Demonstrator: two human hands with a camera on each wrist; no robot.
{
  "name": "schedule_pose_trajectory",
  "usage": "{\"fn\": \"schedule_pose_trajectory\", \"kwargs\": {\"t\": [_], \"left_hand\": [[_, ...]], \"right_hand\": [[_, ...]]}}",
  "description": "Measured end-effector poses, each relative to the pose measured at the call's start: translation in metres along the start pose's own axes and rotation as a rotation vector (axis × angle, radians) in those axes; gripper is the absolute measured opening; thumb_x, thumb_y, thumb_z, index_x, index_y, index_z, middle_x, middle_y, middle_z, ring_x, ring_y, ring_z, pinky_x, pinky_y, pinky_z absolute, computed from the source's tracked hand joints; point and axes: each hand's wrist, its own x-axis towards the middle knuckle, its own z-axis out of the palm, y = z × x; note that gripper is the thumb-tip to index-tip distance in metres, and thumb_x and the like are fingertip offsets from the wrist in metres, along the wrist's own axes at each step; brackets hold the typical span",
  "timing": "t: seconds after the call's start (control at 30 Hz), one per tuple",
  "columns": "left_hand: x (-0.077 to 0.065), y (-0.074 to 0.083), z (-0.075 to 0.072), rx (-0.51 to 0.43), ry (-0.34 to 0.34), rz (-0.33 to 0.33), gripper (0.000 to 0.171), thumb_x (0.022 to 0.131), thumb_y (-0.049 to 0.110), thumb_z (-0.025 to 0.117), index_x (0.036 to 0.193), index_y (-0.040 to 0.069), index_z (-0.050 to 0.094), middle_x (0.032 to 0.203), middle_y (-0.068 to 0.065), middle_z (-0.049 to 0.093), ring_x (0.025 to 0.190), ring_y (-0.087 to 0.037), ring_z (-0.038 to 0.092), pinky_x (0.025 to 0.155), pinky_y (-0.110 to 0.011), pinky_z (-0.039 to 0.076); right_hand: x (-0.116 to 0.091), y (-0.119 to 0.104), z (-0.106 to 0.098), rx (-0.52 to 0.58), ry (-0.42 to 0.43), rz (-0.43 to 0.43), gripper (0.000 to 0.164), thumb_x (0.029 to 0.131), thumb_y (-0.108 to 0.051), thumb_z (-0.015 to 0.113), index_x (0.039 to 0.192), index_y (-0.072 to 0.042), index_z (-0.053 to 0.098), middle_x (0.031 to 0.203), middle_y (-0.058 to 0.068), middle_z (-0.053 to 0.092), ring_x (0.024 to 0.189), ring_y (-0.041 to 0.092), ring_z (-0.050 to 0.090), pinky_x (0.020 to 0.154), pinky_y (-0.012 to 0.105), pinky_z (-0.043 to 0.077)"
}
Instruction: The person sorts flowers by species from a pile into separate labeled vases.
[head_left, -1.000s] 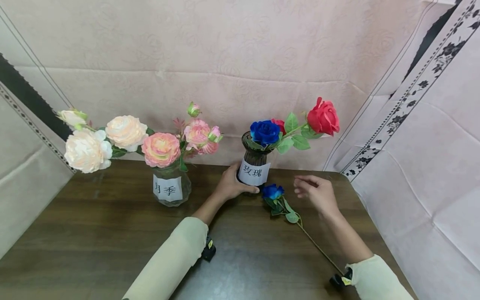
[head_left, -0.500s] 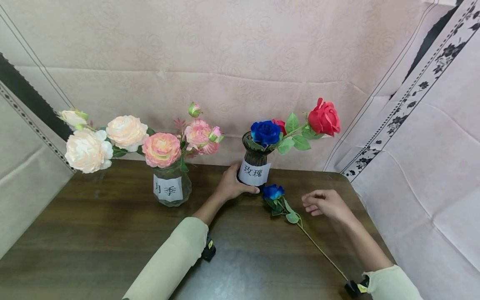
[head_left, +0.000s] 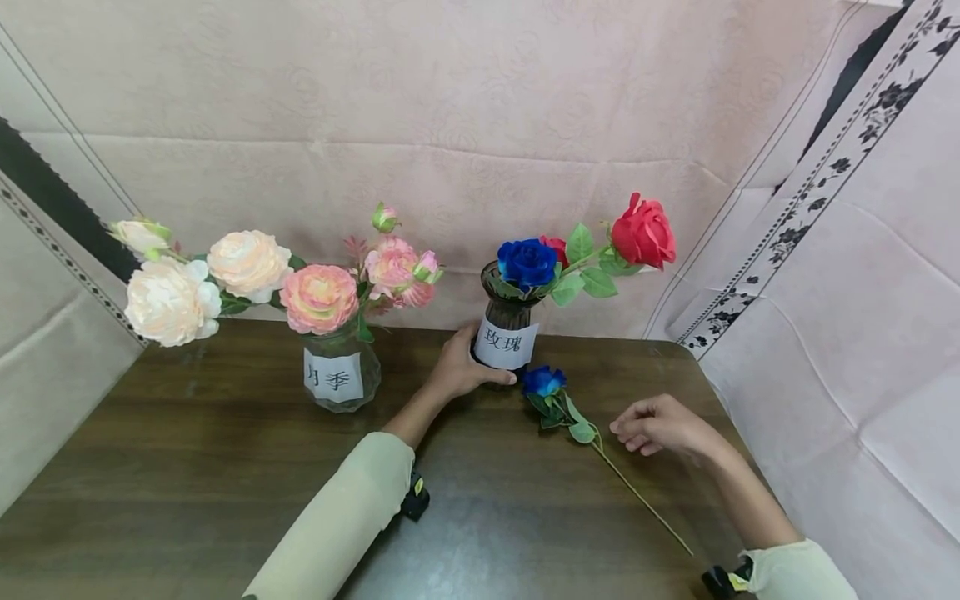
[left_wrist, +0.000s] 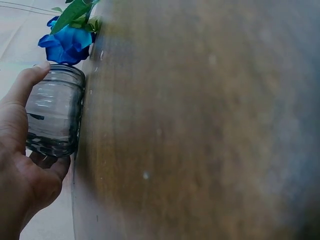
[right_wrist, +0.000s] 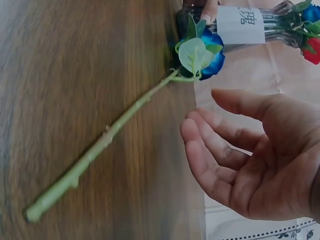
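Observation:
My left hand (head_left: 457, 368) grips the lower part of a dark glass vase (head_left: 507, 313) with a white paper label; in the left wrist view, thumb and fingers lie round the glass (left_wrist: 55, 110). A blue rose (head_left: 527, 262) and two red roses (head_left: 643, 231) stand in that vase. On the table before it lies a single blue rose (head_left: 544, 381), its bare green stem (right_wrist: 107, 137) pointing toward the near right. Beside the stem, apart from it, my right hand (head_left: 662, 427) hovers with loosely bent fingers and holds nothing.
To the left stands a clear glass vase (head_left: 370, 377), also labelled, with white, peach and pink flowers (head_left: 320, 298). The brown wooden table (head_left: 225, 492) meets a pale patterned cloth (head_left: 450, 75) at the back and sides.
My right hand has drawn back from near the lying rose's bloom, toward the right and nearer to me. The left hand and both vases keep their places.

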Motion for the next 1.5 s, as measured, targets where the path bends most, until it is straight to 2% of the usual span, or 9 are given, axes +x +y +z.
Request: {"fn": "schedule_pose_trajectory", "kwargs": {"t": [0.13, 0.27, 0.47, 0.7, 1.03, 1.23, 1.5], "left_hand": [[0.001, 0.000, 0.000, 0.006, -0.002, 0.003, 0.108, 0.075, 0.029, 0.108, 0.166, 0.012, 0.052, 0.160, -0.012, 0.064, 0.148, -0.035, 0.062, 0.128, -0.058, 0.049], [0.001, -0.001, -0.001, 0.007, 0.006, 0.014, 0.107, 0.075, 0.029, 0.108, 0.165, 0.012, 0.052, 0.159, -0.013, 0.064, 0.148, -0.036, 0.062, 0.127, -0.058, 0.050], [0.000, -0.001, -0.002, 0.016, 0.001, 0.014, 0.109, 0.074, 0.031, 0.108, 0.165, 0.013, 0.052, 0.159, -0.012, 0.065, 0.147, -0.035, 0.062, 0.127, -0.059, 0.049], [0.001, -0.003, 0.000, 0.025, -0.010, 0.003, 0.110, 0.075, 0.034, 0.108, 0.166, 0.014, 0.050, 0.160, -0.010, 0.064, 0.148, -0.034, 0.062, 0.128, -0.058, 0.050], [0.002, -0.003, 0.000, 0.017, 0.000, 0.021, 0.108, 0.075, 0.031, 0.108, 0.165, 0.013, 0.052, 0.159, -0.011, 0.065, 0.146, -0.035, 0.063, 0.127, -0.059, 0.050], [0.001, -0.002, -0.001, 0.014, 0.000, 0.015, 0.108, 0.075, 0.031, 0.108, 0.166, 0.014, 0.051, 0.160, -0.011, 0.064, 0.147, -0.035, 0.062, 0.128, -0.059, 0.049], [0.001, -0.002, -0.001, 0.022, 0.004, 0.013, 0.108, 0.076, 0.031, 0.108, 0.166, 0.013, 0.051, 0.161, -0.012, 0.064, 0.148, -0.036, 0.061, 0.129, -0.060, 0.048]], "right_hand": [[-0.005, 0.006, -0.003, -0.019, -0.040, 0.027, 0.021, 0.103, -0.012, 0.077, 0.114, 0.006, 0.080, 0.101, 0.008, 0.084, 0.087, 0.017, 0.075, 0.074, 0.035, 0.066], [-0.008, 0.010, -0.004, -0.044, -0.072, 0.026, 0.016, 0.098, -0.010, 0.082, 0.108, 0.003, 0.081, 0.098, 0.006, 0.085, 0.083, 0.016, 0.072, 0.070, 0.031, 0.063], [-0.012, 0.014, -0.002, -0.091, -0.089, 0.031, 0.020, 0.094, -0.016, 0.091, 0.103, 0.000, 0.082, 0.084, 0.002, 0.079, 0.081, 0.017, 0.072, 0.069, 0.033, 0.062], [-0.013, 0.015, 0.003, -0.095, -0.091, 0.031, 0.027, 0.088, -0.013, 0.095, 0.104, 0.001, 0.080, 0.087, 0.001, 0.083, 0.082, 0.015, 0.073, 0.070, 0.035, 0.060], [-0.012, 0.010, 0.012, -0.153, -0.060, 0.026, 0.028, 0.081, -0.010, 0.099, 0.097, -0.001, 0.077, 0.083, 0.001, 0.080, 0.077, 0.014, 0.071, 0.066, 0.034, 0.058], [-0.011, 0.010, 0.017, -0.182, -0.038, 0.032, 0.022, 0.082, -0.006, 0.097, 0.092, -0.003, 0.077, 0.076, 0.001, 0.076, 0.072, 0.016, 0.069, 0.063, 0.034, 0.058], [-0.012, 0.009, 0.021, -0.184, -0.043, 0.042, 0.017, 0.086, -0.005, 0.094, 0.092, -0.004, 0.077, 0.077, 0.003, 0.074, 0.073, 0.018, 0.068, 0.064, 0.035, 0.060]]}}
